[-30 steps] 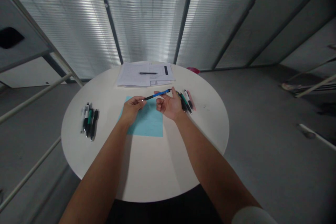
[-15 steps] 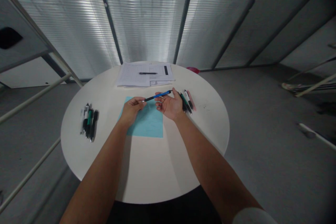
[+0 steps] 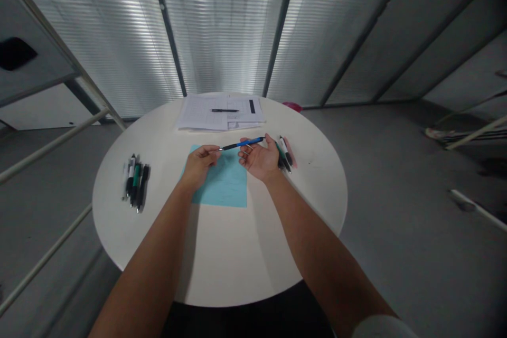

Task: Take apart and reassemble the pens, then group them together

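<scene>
The round white bench fills the middle of the frame. At its far edge, upper centre, lies a stack of printed papers; nearer, just left of centre, a light-blue sheet of paper lies flat, partly hidden by the left hand. That hand pinches narrowly, thumb and fingertips on the dark end of a blue-and-black pen. The right hand, at frame centre, is turned palm up, fingers loosely curled and parted; its thumb is at the pen's other end, though whether it presses there I cannot tell. A cluster of pens lies at left of the frame, a smaller group of pens just beyond the right hand.

Smallest comes the held pen, spanning the gap between both hands, slightly tilted, its right end higher in the frame. It should be light, stiff and hard to break. The blue barrel is probably smooth and apt to roll or slip; the black section looks the surer place for a fingertip pinch, with mid-barrel best for balance.
</scene>
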Tool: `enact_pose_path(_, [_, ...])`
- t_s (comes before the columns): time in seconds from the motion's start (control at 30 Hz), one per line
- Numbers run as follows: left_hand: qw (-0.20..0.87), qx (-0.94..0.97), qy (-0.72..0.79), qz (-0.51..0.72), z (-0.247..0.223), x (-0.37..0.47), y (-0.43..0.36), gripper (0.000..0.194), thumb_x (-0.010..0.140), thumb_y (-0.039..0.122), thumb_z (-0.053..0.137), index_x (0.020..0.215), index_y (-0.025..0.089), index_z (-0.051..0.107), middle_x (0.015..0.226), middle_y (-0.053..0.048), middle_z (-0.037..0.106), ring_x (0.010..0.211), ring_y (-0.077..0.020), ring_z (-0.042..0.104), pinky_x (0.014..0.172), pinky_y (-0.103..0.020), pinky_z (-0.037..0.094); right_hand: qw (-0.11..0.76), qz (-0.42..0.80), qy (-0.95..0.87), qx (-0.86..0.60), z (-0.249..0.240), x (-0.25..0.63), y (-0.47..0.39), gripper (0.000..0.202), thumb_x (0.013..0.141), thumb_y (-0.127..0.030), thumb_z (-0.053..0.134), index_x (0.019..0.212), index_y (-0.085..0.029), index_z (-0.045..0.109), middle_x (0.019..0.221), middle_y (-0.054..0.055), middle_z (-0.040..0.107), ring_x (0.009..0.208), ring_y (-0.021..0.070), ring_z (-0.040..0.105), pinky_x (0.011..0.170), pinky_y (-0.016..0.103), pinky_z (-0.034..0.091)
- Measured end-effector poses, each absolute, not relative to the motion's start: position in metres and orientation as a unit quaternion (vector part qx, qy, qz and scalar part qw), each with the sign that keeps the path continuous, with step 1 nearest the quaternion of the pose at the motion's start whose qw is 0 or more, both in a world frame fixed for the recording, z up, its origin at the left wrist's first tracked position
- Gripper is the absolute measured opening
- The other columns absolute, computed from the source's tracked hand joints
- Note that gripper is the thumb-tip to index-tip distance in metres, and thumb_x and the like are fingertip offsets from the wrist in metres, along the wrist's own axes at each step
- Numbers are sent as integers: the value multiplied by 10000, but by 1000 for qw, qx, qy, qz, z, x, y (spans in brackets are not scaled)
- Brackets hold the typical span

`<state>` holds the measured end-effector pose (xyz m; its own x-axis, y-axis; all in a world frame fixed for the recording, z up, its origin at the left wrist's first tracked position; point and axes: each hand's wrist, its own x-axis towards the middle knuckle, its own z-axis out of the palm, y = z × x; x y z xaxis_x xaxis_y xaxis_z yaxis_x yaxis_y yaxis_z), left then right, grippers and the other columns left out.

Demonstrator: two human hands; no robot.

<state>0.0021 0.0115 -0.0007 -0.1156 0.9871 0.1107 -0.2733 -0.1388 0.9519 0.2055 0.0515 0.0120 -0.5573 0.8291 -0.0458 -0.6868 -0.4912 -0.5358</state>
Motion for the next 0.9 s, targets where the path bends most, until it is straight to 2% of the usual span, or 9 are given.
enact_pose_path(0.3, [550,359,395,642,9,3,8,183,622,161,738,801,129,719,728,-50,646,563,-94,516,566,-268,373,474,838,-213,-169,12,205,51,603,863,-639,312,1008,-137,614,665,73,655,612,204,611,524,311,484])
enact_pose_path(0.9, [564,343,389,643,9,1,7,194,614,150,711,806,119,703,731,-52,637,583,-103,524,572,-270,377,494,828,-197,-178,17,205,48,525,856,-596,315,922,-165,606,607,43,572,597,191,551,506,292,442])
